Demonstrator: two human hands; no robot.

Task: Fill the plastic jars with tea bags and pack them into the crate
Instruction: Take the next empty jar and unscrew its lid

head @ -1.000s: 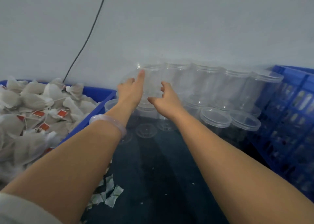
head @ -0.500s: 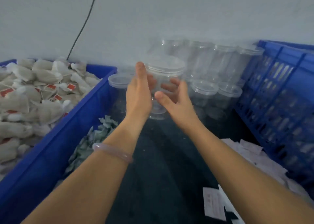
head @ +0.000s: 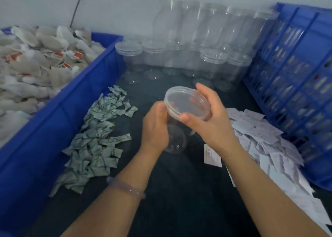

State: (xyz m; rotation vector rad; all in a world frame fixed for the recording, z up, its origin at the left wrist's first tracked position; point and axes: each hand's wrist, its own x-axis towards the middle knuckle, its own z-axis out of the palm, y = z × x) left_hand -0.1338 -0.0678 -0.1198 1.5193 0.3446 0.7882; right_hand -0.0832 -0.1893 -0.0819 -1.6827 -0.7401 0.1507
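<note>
A clear plastic jar (head: 175, 138) is held in front of me over the dark table. My left hand (head: 155, 127) wraps its body. My right hand (head: 212, 118) grips its clear lid (head: 186, 105) from the right, thumb on the near rim. Several more clear lidded jars (head: 190, 44) stand stacked against the wall. Tea bags (head: 36, 71) with red tags fill a blue bin (head: 59, 121) at the left. A blue slatted crate (head: 294, 86) stands at the right.
A heap of small green-and-white packets (head: 97, 136) lies beside the bin. White paper slips (head: 265, 147) are strewn at the right, next to the crate. A black cable (head: 79, 3) runs up the wall. Dark table surface (head: 179, 191) shows below my hands.
Both hands took one jar off the stack at the wall and brought it toward me, down over the table. My right hand now sits on the lid.
</note>
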